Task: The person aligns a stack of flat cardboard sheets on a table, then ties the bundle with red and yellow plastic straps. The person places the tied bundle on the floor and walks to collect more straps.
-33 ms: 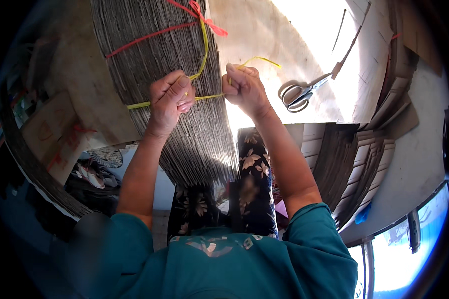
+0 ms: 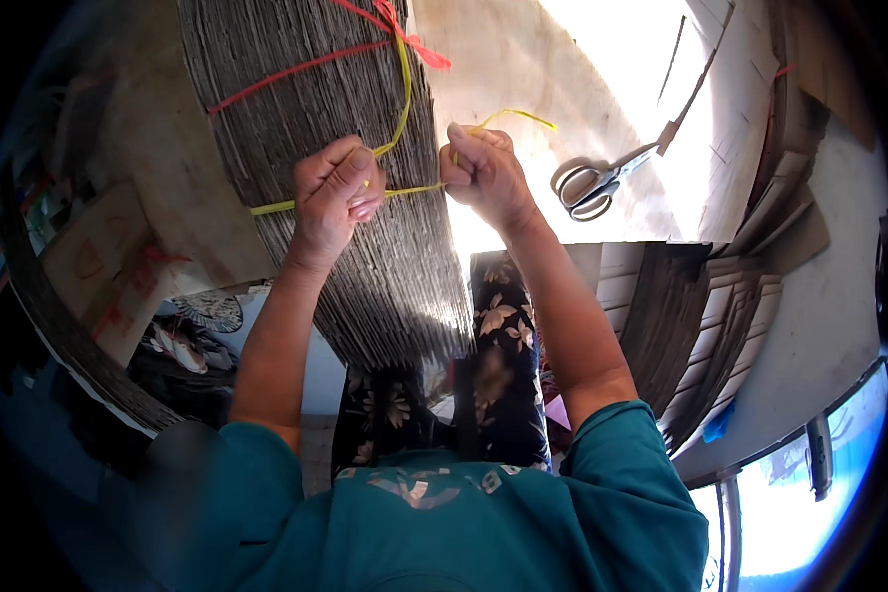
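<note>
A long stack of grey-brown cardboard sheets [image 2: 385, 286], seen edge-on, lies before me and overhangs the table's near edge. Yellow plastic strapping [image 2: 409, 187] runs across it. My left hand [image 2: 335, 197], over the stack, is closed in a fist round this yellow strap, one length of which rises to the far knot. At the stack's right side my right hand [image 2: 483, 178] is also closed on the yellow strap, whose loose end sticks out to the right. Between the fists the strap looks taut. Farther up, a red strap [image 2: 301, 74] crosses the stack and ends in a knotted bow.
Black-handled scissors [image 2: 592, 187] lie on the wooden table [image 2: 503, 89] right of my right hand, blades against a thin cardboard strip [image 2: 701, 79]. More cardboard stacks [image 2: 676, 316] stand at the right, below the table's edge. A cardboard box [image 2: 99, 257] is at the left.
Both fists keep their hold on the yellow strap; my left hand has shifted only very slightly. Nothing else has visibly moved.
</note>
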Demonstrator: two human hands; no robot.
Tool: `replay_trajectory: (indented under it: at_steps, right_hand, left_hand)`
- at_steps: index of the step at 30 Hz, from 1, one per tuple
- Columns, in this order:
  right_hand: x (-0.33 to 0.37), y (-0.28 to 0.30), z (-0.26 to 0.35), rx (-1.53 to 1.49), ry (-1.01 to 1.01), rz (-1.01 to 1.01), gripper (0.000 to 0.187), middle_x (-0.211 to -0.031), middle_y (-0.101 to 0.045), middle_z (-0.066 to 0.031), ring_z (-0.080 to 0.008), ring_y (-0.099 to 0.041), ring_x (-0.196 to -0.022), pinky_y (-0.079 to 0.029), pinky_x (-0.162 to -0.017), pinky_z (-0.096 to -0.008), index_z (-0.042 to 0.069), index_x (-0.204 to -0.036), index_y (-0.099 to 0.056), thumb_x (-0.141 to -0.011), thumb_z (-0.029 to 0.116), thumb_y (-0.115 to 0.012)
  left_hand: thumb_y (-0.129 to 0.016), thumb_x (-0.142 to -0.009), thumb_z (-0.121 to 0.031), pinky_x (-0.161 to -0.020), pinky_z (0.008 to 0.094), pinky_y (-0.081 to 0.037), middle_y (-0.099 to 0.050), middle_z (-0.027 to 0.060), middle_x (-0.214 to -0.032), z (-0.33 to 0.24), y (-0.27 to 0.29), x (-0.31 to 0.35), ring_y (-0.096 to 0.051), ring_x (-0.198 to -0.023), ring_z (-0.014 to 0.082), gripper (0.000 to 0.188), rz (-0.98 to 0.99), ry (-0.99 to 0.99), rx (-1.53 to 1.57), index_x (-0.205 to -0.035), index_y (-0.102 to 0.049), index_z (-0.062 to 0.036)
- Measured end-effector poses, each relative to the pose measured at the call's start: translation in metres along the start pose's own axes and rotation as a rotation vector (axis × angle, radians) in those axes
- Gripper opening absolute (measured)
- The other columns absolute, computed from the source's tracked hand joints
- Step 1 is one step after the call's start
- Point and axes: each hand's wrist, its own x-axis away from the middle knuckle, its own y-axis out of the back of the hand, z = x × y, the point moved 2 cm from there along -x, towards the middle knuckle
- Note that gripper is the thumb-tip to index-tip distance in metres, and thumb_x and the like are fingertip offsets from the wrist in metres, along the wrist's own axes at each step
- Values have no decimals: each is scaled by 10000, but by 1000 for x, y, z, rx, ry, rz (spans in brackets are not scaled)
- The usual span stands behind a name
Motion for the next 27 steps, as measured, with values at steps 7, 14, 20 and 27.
replay_trajectory:
  at_steps: [7,14,20,27]
  right_hand:
    - [-3,5,-18,48,49,-104,337,-526,-390,15,-54,-317,-400,-209,-357,-218,106,-620,-449,-907,257,-541]
    - [27,-6,-2,328,247,-175,82,-737,-564,-52,-144,-528,-661,-428,-588,-301,26,-843,-585,-831,102,-557]
    - [41,-8,-30,-380,102,-247,522,-1174,-486,-45,-172,-501,-1013,-422,-859,-325,75,-1279,-363,-858,238,-625]
    - [40,3,-34,-472,163,-88,210,-885,-598,-48,-162,-553,-803,-441,-731,-299,32,-1013,-607,-851,160,-644]
  left_hand:
    - [-571,-892,-225,-423,216,-327,-403,-9,-555,-14,-34,-6,-376,-461,82,345,-47,-147,-199,-643,-405,-53]
    - [-525,-876,-138,-605,458,-434,-547,204,-657,-14,-108,-59,-572,-641,373,236,289,-258,-1207,-702,-479,16]
    - [-562,-731,-134,-669,410,-483,-618,160,-743,15,-134,-78,-622,-719,316,168,677,-198,-1709,-780,-594,24]
    - [-577,-697,-48,-797,368,-446,-607,87,-833,-21,-95,-40,-560,-917,247,395,513,-229,-1410,-1089,-576,-1]
